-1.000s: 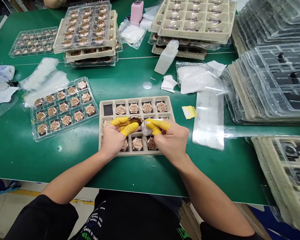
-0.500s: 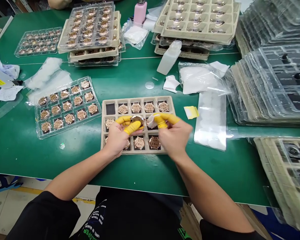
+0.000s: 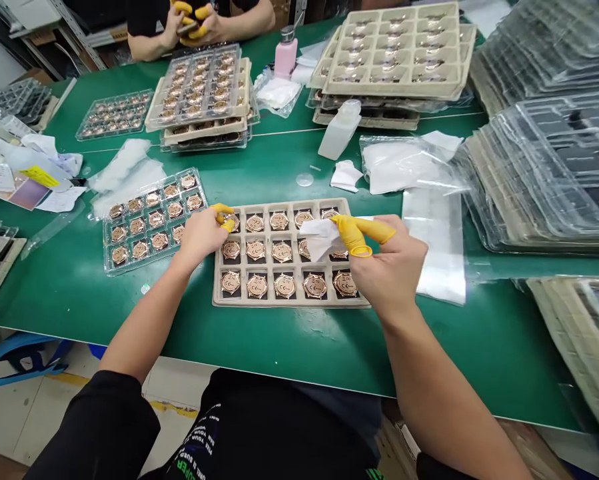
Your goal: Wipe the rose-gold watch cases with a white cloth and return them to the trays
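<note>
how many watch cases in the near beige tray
15 round rose-gold metal watch cases: three rows of five in the beige rectangular tray; the white cloth and right hand partly hide some.

A pink bottle (image 3: 286, 59) and stacked clear trays (image 3: 494, 180) share the green table (image 3: 279, 347).

Watch cases (image 3: 284, 285): shiny metal. Beige tray (image 3: 292, 304): matt plast. White wipe (image 3: 319, 235): matt cloth or ppr. Counter (image 3: 249, 343): smth, glossy.
</note>
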`<control>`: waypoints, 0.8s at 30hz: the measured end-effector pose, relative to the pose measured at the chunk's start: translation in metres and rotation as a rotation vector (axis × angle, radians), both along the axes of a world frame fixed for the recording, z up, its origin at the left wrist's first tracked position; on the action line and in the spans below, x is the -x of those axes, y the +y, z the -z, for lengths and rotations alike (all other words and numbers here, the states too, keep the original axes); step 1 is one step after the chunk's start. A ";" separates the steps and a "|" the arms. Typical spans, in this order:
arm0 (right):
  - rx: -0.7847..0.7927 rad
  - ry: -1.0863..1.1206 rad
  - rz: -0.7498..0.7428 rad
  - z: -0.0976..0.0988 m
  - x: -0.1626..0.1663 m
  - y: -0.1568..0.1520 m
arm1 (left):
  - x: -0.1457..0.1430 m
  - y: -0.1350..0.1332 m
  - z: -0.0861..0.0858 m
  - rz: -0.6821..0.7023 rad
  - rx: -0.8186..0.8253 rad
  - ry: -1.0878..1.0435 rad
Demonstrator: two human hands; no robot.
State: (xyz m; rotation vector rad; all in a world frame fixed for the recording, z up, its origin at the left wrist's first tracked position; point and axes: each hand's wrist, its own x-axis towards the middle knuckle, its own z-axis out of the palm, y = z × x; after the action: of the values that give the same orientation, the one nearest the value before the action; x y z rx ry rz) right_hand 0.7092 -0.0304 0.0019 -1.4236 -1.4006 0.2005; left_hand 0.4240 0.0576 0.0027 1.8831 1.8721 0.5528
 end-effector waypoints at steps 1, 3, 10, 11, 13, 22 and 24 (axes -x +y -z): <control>0.030 0.061 -0.037 0.000 -0.001 0.000 | -0.001 0.000 -0.002 0.022 -0.017 0.060; 0.091 0.216 -0.132 -0.001 -0.005 0.001 | -0.001 0.001 -0.007 0.056 -0.042 0.196; -0.009 0.458 0.071 -0.028 -0.042 0.006 | -0.025 -0.006 -0.026 0.064 -0.174 0.403; -0.042 0.481 0.103 -0.029 -0.047 0.008 | -0.041 -0.010 -0.025 0.081 -0.241 0.354; -0.067 0.492 0.160 -0.027 -0.056 0.013 | -0.081 -0.019 -0.021 0.233 -0.288 0.281; 0.060 0.526 0.057 0.003 -0.060 0.029 | -0.198 -0.044 -0.004 0.774 -0.208 0.374; 0.060 0.478 0.051 0.003 -0.058 0.027 | -0.202 -0.051 -0.005 0.714 -0.208 0.374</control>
State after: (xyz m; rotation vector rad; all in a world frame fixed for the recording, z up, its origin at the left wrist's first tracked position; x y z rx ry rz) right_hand 0.7670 -0.0036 -0.0012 -1.3468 -0.9713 0.5175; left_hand 0.6262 0.0071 0.0080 2.7396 1.2020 0.1596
